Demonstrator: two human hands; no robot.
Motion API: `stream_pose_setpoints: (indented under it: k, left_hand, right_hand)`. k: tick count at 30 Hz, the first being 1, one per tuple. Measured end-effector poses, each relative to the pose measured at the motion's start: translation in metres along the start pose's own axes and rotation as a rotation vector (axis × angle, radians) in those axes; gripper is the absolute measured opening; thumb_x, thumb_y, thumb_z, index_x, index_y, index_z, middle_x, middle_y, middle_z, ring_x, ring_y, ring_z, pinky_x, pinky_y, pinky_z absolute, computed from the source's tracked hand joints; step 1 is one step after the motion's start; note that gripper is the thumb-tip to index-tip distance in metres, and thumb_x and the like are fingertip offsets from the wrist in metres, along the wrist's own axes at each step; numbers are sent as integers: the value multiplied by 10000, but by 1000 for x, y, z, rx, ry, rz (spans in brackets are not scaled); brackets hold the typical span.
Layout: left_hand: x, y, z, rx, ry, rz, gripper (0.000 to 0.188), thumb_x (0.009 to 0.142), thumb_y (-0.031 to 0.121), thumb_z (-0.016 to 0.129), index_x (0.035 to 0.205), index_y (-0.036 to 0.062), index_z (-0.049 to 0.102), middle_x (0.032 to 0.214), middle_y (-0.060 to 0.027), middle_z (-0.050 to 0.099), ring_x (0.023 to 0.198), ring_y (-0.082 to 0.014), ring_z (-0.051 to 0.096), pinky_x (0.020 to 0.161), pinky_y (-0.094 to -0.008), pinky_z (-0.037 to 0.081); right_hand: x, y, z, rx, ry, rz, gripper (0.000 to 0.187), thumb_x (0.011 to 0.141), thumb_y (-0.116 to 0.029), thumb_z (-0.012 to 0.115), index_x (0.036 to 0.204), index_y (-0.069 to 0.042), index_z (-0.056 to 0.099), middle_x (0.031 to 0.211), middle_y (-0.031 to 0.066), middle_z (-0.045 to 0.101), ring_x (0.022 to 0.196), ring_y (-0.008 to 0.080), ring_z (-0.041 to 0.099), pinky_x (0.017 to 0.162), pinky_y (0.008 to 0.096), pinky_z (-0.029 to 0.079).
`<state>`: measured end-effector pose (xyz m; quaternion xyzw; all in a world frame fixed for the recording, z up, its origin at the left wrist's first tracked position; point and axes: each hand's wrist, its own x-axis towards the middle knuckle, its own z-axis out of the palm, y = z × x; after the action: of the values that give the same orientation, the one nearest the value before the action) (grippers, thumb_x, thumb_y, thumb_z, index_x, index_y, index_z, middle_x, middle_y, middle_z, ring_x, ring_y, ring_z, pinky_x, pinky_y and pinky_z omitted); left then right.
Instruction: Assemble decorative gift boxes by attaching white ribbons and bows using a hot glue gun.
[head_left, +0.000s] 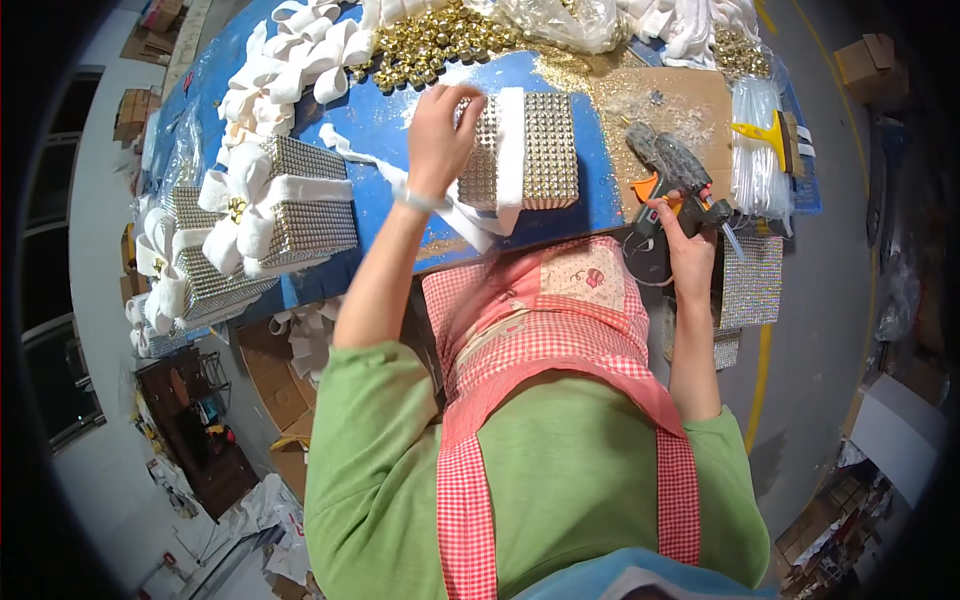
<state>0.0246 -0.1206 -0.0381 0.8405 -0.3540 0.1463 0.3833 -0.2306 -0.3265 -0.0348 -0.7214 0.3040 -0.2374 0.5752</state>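
Note:
A rhinestone-covered box (550, 150) sits at the near edge of the blue table, a white ribbon (511, 145) running across it. Loose white ribbon ends trail along its left side. My left hand (440, 140) is over the box's left side with its fingers curled; what lies under the fingertips is hidden. Off to the right, my right hand (688, 250) grips a dark glue gun (668, 165) with orange parts, a clear glue stick (733, 240) poking out of its back end. The gun's front is over a cardboard sheet (695, 95).
Finished boxes with white bows (237, 208) stand at the left. Far back lie white ribbon bows (300, 55) and a heap of gold bells (440, 45). Glue sticks (757, 150) and a yellow-handled brush (770, 135) lie right of the cardboard. Another rhinestone box (752, 280) stands lower right.

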Motion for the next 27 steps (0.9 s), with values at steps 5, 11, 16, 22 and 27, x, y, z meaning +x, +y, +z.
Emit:
stream_pose_setpoints:
  k: [5,11,16,22,27]
  left_hand:
    - [-129,40,-29,-218,-56,-532,136,849,147,663,810,17,668,696,-32,607,591,-103,517,539,-245,405]
    - [-178,39,37,-381,-53,-750,333,757,242,737,968,6,634,880,-115,565,812,-241,528,709,-347,427]
    - [-165,58,6,-485,-185,-580,185,869,170,644,903,-12,652,950,-72,610,880,-152,566,786,-284,455]
    - [-38,96,-92,-1062,-283,-587,192,930,197,576,1003,19,572,835,-40,635,803,-121,601,770,-272,473]
    - [42,96,-125,-1026,-329,-400,258,928,264,578,1038,35,621,813,-15,643,783,-81,602,747,-229,458]
  right_hand:
    - [-4,8,-1,69,-67,105,185,883,-71,621,1044,-14,548,936,63,647,876,125,609,857,264,457]
    - [5,1,25,49,-173,6,130,865,-72,632,967,10,629,920,49,656,850,135,623,794,287,483]
    - [4,-14,21,-8,-188,-41,180,883,-162,640,981,-12,641,916,50,669,877,130,603,825,291,460]
    - [14,-20,15,35,-354,-38,284,926,-265,592,1047,-8,594,882,66,687,890,127,608,851,289,450]
    - [27,-66,22,64,-458,-229,312,896,-268,636,1083,-24,578,1019,93,645,890,134,604,791,300,474]
